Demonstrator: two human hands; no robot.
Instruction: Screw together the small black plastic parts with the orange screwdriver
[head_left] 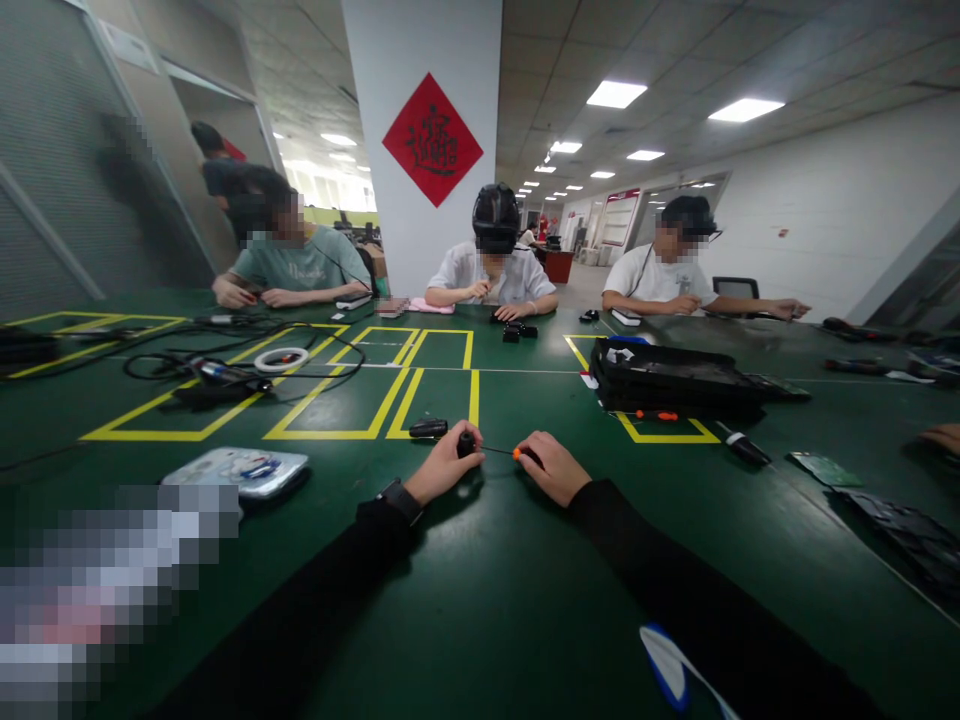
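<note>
My left hand (444, 465) is closed around a small black part (466, 444) on the green table (480, 590). My right hand (551, 466) grips a slim screwdriver with an orange collar (517, 454), its thin shaft pointing left into the black part. Both arms wear black sleeves; a dark watch sits on my left wrist. Just beyond my left hand lies a small black oblong object (428, 428).
Yellow tape rectangles (375, 400) mark the table. A clear tray of parts (238, 470) lies left, cables and a tape roll (281, 358) farther left, a black case (667, 378) and another screwdriver (742, 446) right. Three people sit at the far side.
</note>
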